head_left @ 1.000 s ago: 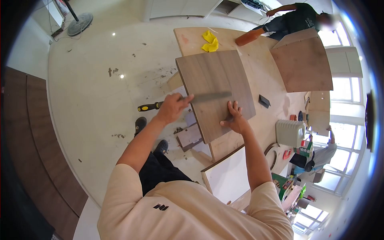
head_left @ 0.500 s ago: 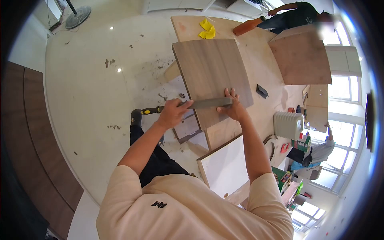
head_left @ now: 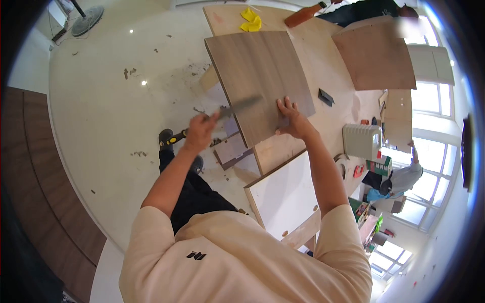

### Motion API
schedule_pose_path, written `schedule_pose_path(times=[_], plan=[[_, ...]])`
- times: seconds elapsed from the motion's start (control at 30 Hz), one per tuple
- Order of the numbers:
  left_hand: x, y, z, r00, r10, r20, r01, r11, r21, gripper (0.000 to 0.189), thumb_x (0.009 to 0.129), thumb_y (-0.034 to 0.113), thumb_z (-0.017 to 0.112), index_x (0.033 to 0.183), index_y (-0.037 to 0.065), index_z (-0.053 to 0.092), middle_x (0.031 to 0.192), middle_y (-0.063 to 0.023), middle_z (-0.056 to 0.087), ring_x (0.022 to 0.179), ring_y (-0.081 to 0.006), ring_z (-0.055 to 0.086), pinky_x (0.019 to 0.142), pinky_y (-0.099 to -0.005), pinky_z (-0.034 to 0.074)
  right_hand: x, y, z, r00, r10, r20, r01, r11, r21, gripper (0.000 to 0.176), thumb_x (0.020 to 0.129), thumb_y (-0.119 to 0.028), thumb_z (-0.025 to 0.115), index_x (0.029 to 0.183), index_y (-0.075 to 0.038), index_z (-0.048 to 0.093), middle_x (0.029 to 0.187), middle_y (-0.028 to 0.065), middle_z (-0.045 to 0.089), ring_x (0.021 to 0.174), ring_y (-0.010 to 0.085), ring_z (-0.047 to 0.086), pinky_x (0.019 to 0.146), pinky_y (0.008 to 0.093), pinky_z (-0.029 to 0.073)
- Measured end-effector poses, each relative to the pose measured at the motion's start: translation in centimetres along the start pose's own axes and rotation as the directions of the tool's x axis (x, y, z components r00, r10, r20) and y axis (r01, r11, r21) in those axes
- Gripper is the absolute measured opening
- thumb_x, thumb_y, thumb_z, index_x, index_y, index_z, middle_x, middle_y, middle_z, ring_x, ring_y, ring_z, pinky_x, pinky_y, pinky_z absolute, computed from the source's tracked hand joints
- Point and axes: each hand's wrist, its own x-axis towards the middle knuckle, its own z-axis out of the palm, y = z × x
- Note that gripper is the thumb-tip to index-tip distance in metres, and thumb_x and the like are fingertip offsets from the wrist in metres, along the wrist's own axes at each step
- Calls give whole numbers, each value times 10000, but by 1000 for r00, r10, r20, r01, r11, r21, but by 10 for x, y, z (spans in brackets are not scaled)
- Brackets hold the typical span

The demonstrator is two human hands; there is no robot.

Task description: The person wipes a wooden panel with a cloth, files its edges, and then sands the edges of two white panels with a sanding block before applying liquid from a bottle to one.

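So nearest the body, a white panel (head_left: 283, 197) is sitting low beside the table. Just beyond it, the left hand (head_left: 200, 132) is closing tight around a file (head_left: 242, 106), with the yellow-and-black handle poking out behind the fist, probably for more control over the blade. The blade's blurring over the board's edge, so I can't tell if it's touching. The right hand (head_left: 295, 121) is spreading its fingers open on the wooden board (head_left: 257, 70), I'd guess to stop it sliding. That board is lying flat on the table (head_left: 323, 65), slightly overhanging the side, likely giving the file room. Farther off, a black bracket (head_left: 326, 97), a yellow cloth (head_left: 251, 20) and a brown bottle (head_left: 303, 16) are lying clear of the board.
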Motion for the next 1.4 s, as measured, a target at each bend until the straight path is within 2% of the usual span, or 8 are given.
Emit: schedule_pose_path(times=[0.1, 0.2, 0.3, 0.5, 0.6, 1.07, 1.3, 1.4], plan=[[7, 0, 2, 985, -174, 21, 175, 979, -102, 481, 855, 139, 718, 1325, 212, 654, 898, -108, 559, 836, -318, 560, 766, -448, 430, -1, -8, -7, 999, 35, 19, -35, 999, -5, 1208, 591, -166, 914, 1588, -249, 238, 1660, 146, 110, 1485, 465, 176, 1207, 491, 282], [-10, 46, 35, 989, 134, -54, -135, 991, -14, 515, 843, 115, 726, 1340, 217, 640, 870, -96, 558, 784, -315, 555, 736, -438, 434, 6, 4, -1, 1000, -16, 6, 16, 1000, 12, 1215, 585, -155, 914, 1587, -270, 236, 1663, 129, 118, 1477, 491, 169, 1206, 497, 287], [-32, 73, 35, 985, 175, 8, -174, 980, -93, 561, 831, 94, 729, 1363, 234, 618, 876, -90, 563, 782, -311, 553, 740, -423, 440, 13, 32, 12, 996, -83, -17, 84, 996, 31, 1225, 579, -152, 917, 1584, -309, 235, 1667, 103, 125, 1467, 526, 156, 1203, 513, 296], [-43, 51, 44, 999, -13, -35, 11, 998, -61, 610, 836, 103, 726, 1406, 267, 585, 881, -90, 563, 798, -299, 552, 771, -411, 442, 5, 4, 0, 1000, -2, 8, 2, 1000, 23, 1234, 581, -174, 919, 1586, -327, 219, 1671, 102, 98, 1472, 518, 149, 1212, 516, 275], [-47, 74, 56, 992, 109, -61, -116, 986, -120, 612, 840, 102, 722, 1411, 271, 583, 870, -80, 559, 777, -294, 547, 749, -417, 437, 3, 7, 0, 1000, -6, 22, 5, 1000, 17, 1217, 594, -187, 915, 1586, -323, 221, 1672, 101, 94, 1476, 509, 151, 1215, 513, 270], [-62, 59, 42, 999, 35, -28, -36, 999, -33, 662, 842, 120, 735, 1450, 283, 534, 898, -74, 572, 834, -280, 560, 774, -426, 427, -1, -2, -3, 1000, 3, 0, -3, 1000, 19, 1006, 771, -57, 757, 1584, -335, 232, 1670, 99, 111, 1473, 504, 169, 1216, 463, 281], [-56, 79, 51, 990, 133, -44, -136, 989, -59, 698, 834, 112, 742, 1471, 280, 513, 871, -76, 551, 822, -279, 550, 770, -409, 428, 3, 3, -2, 1000, 4, 16, -4, 1000, -5, 1191, 618, -207, 904, 1588, -322, 221, 1671, 102, 108, 1480, 500, 145, 1211, 501, 277], [-62, 55, 39, 999, -12, -51, 12, 1000, -12, 683, 830, 124, 751, 1456, 281, 530, 892, -82, 564, 812, -281, 556, 764, -404, 436, 3, 2, -2, 1000, 9, 7, -9, 1000, 9, 1184, 624, -201, 901, 1587, -325, 222, 1670, 102, 107, 1480, 500, 145, 1210, 502, 279]])
